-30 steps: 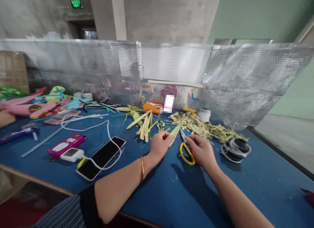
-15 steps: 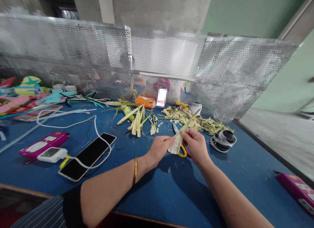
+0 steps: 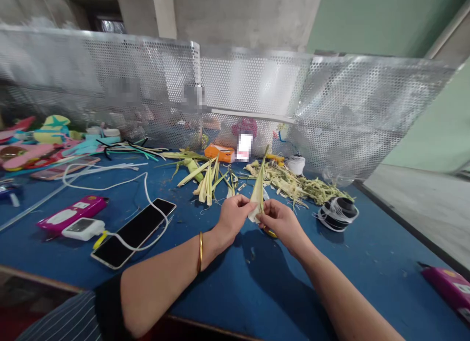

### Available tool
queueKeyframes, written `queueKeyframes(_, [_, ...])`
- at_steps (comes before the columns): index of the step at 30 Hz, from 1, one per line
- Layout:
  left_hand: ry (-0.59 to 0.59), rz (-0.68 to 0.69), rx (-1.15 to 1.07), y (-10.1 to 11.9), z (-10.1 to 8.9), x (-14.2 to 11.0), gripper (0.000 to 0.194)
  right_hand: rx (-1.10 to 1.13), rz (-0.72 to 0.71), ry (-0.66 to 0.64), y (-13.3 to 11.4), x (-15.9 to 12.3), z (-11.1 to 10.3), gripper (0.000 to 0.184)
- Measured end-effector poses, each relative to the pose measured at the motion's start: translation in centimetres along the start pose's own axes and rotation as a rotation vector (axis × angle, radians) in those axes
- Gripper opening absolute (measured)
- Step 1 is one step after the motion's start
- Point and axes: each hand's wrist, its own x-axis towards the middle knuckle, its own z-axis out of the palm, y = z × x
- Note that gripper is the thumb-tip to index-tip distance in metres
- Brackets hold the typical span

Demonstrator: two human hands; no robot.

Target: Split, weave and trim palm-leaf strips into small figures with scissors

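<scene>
A pale green corn husk (image 3: 258, 191) stands nearly upright between my hands, its pointed tip away from me. My left hand (image 3: 234, 214) pinches the left side of its wide lower end. On the other side my right hand (image 3: 279, 222) is closed on the lower right edge. Under the right fingers lie scissors (image 3: 270, 233), mostly hidden, with a bit of yellow handle showing. Just behind my left hand, several cut husk pieces (image 3: 207, 184) lie fanned out on the blue table (image 3: 227, 292).
Shredded husk (image 3: 290, 182) is heaped behind my right hand, near a spool of white thread (image 3: 337, 213). A phone (image 3: 135, 233), a white cable (image 3: 146, 184) and a magenta device (image 3: 73, 213) lie left. An orange box (image 3: 219, 153) stands before the perforated metal screen (image 3: 253, 81).
The husk has swung from leaning right to nearly upright, its tip moving left. My right hand has shifted left and lower along its edge, and the scissors are more covered.
</scene>
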Motion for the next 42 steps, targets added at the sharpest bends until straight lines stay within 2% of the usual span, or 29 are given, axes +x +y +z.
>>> queueKeyframes(4, [0.001,-0.013,-0.064,0.2,0.1,-0.1,0.021,-0.024,-0.013,0.041,-0.3,-0.1,-0.1,0.016])
queueKeyframes(9, [-0.052,-0.097,-0.152,0.5,0.1,-0.3,0.014,-0.018,0.016,0.015,-0.5,-0.1,-0.3,0.023])
queueKeyframes(12, [-0.082,-0.123,-0.147,0.5,0.1,-0.2,0.015,-0.101,0.006,-0.021,0.0,0.0,-0.3,0.025])
queueKeyframes(14, [-0.05,-0.132,-0.134,0.3,0.1,-0.1,0.018,-0.231,-0.079,-0.007,0.2,-0.1,-0.4,0.022])
queueKeyframes(18, [-0.022,-0.184,-0.151,0.0,0.2,0.2,0.018,-0.591,-0.374,0.097,0.2,-0.5,-0.6,0.026])
queueKeyframes(21, [-0.044,-0.231,-0.197,-0.2,0.2,0.3,0.019,-0.694,-0.509,0.116,0.0,-0.6,-0.8,0.015])
queueKeyframes(27, [-0.062,-0.244,-0.193,-0.5,0.1,0.6,0.018,-0.63,-0.557,0.052,-0.1,-0.6,-0.5,0.015])
queueKeyframes(30, [-0.014,-0.211,-0.159,-0.7,-0.1,0.9,0.018,-0.411,-0.418,0.003,0.0,-0.3,-0.8,0.017])
queueKeyframes(32, [0.01,-0.201,-0.14,-0.7,-0.2,1.0,0.018,-0.145,-0.279,0.137,0.2,0.3,-1.5,0.024])
queueKeyframes(34, [0.016,-0.2,-0.13,-0.7,-0.3,1.0,0.019,0.091,-0.177,0.391,0.4,1.0,-2.4,0.027])
queueKeyframes(36, [0.015,-0.191,-0.118,-0.5,-0.2,0.8,0.021,0.18,-0.124,0.58,0.6,1.6,-2.9,0.034])
queueKeyframes(37, [0.014,-0.179,-0.108,-0.5,-0.1,0.7,0.023,0.184,-0.1,0.599,0.6,1.8,-2.9,0.041])
queueKeyframes(38, [0.012,-0.166,-0.098,-0.4,-0.1,0.5,0.024,0.173,-0.071,0.549,0.6,1.7,-2.7,0.047])
queueKeyframes(39, [0.008,-0.153,-0.095,-0.4,0.0,0.4,0.024,0.153,-0.038,0.442,0.6,1.6,-2.3,0.05])
queueKeyframes(41, [-0.009,-0.139,-0.109,-0.4,0.2,0.2,0.021,0.102,0.019,0.144,0.6,1.0,-1.0,0.051])
queueKeyframes(42, [-0.017,-0.138,-0.123,-0.4,0.2,0.1,0.019,0.071,0.032,0.037,0.6,0.7,-0.3,0.049])
